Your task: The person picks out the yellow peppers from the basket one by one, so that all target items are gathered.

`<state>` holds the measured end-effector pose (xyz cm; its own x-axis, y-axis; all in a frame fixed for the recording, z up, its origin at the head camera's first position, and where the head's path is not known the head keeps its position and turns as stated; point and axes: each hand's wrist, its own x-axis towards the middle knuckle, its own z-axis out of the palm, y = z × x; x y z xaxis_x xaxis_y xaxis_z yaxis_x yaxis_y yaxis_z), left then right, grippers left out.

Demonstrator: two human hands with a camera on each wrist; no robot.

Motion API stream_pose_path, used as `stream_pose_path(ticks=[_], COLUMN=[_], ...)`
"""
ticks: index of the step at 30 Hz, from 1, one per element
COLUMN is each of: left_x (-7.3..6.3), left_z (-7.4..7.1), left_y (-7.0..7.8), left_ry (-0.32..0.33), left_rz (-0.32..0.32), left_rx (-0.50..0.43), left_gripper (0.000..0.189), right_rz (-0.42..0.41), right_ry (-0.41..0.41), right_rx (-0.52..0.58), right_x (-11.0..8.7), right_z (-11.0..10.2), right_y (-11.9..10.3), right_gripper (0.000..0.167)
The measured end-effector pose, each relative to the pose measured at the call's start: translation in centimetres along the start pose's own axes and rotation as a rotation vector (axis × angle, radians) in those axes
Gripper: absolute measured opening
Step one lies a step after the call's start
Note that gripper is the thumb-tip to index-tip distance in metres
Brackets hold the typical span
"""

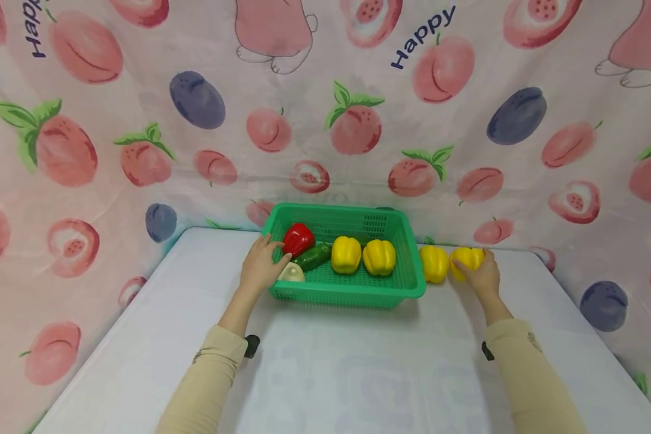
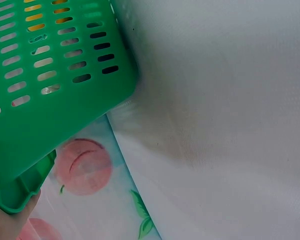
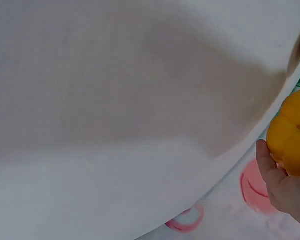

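Note:
My left hand (image 1: 258, 263) grips the left rim of a green plastic basket (image 1: 342, 293), its thumb reaching over the inside. The left wrist view shows part of that hand (image 2: 10, 220) at the basket's rim (image 2: 20, 206). At the right, my right hand (image 1: 483, 276) holds a yellow bell pepper (image 1: 466, 259), also seen close up as a yellow pepper (image 3: 292, 132) in the right wrist view. Another yellow bell pepper (image 1: 434, 264) sits between it and the basket.
Inside the basket are a red bell pepper (image 1: 298, 240), a dark green elongated vegetable (image 1: 312, 257), a pale cream item (image 1: 292, 272) and two yellow bell peppers (image 1: 346, 255). The basket stands at the far edge of a white table (image 1: 336, 367), before a fruit-printed cloth (image 1: 309, 120).

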<state>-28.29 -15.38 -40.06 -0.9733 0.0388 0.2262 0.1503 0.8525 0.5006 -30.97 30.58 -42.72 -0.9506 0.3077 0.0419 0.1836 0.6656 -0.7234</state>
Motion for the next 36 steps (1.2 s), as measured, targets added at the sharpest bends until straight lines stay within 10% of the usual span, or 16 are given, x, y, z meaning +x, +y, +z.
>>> stream_pose_path(ticks=[36], left_x=[0.1], left_z=[0.4], left_y=[-0.2], left_ry=[0.013], left_rz=[-0.001], left_rx=[0.016], left_gripper=[0.046], right_rz=[0.090], right_ry=[-0.265], right_rx=[-0.052], right_x=[1.2], right_z=[-0.1], right_y=[1.2], right_gripper=[0.090])
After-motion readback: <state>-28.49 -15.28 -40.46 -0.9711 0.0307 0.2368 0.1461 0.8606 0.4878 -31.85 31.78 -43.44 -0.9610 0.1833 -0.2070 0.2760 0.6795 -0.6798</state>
